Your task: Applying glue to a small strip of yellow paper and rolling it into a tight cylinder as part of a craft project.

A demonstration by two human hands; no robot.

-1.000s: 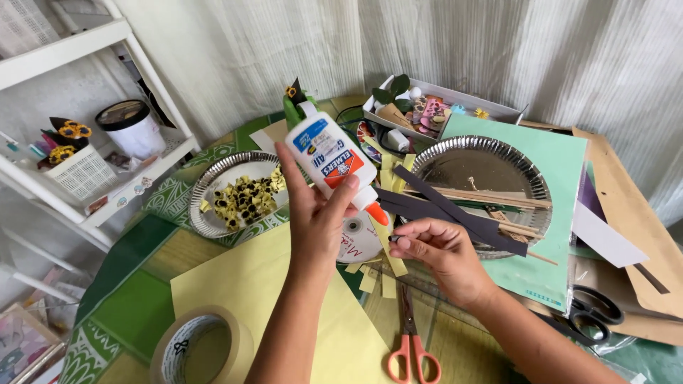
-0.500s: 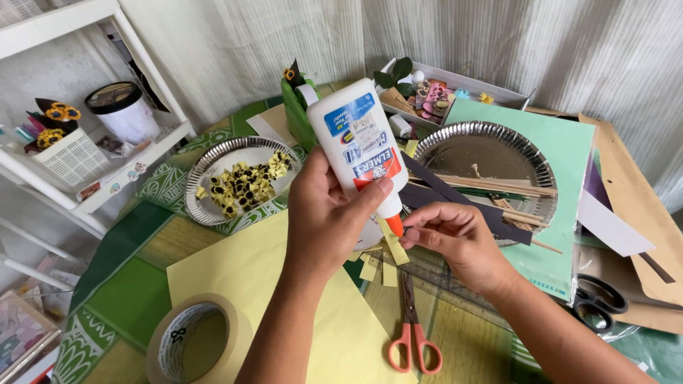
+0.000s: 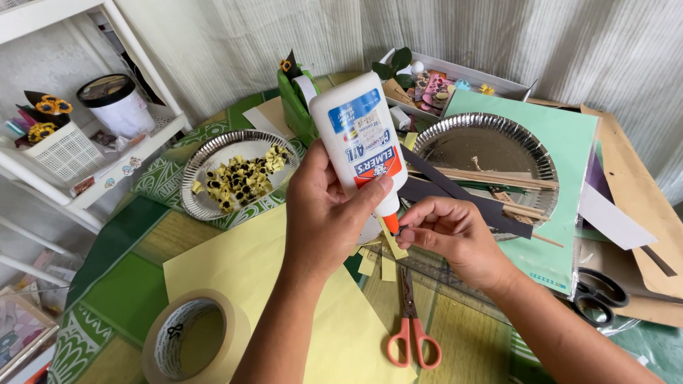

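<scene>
My left hand (image 3: 324, 213) grips a white glue bottle (image 3: 352, 142) turned upside down, its orange nozzle pointing down. The nozzle tip touches a small yellow paper strip (image 3: 393, 242) pinched in my right hand (image 3: 448, 238). Both hands hover over a large yellow paper sheet (image 3: 242, 263). More small yellow paper pieces (image 3: 377, 267) lie just under the hands. Orange-handled scissors (image 3: 411, 334) rest on the table below my right hand.
A silver foil plate (image 3: 206, 156) holds several small yellow-and-black paper flowers. A second foil plate (image 3: 491, 142) holds wooden sticks and dark paper strips. A tape roll (image 3: 188, 341) lies front left, black scissors (image 3: 597, 299) right, a white shelf (image 3: 85, 163) left.
The glue bottle has tipped further upside down and its nozzle has come down onto the strip in my right hand. The view has shifted slightly closer.
</scene>
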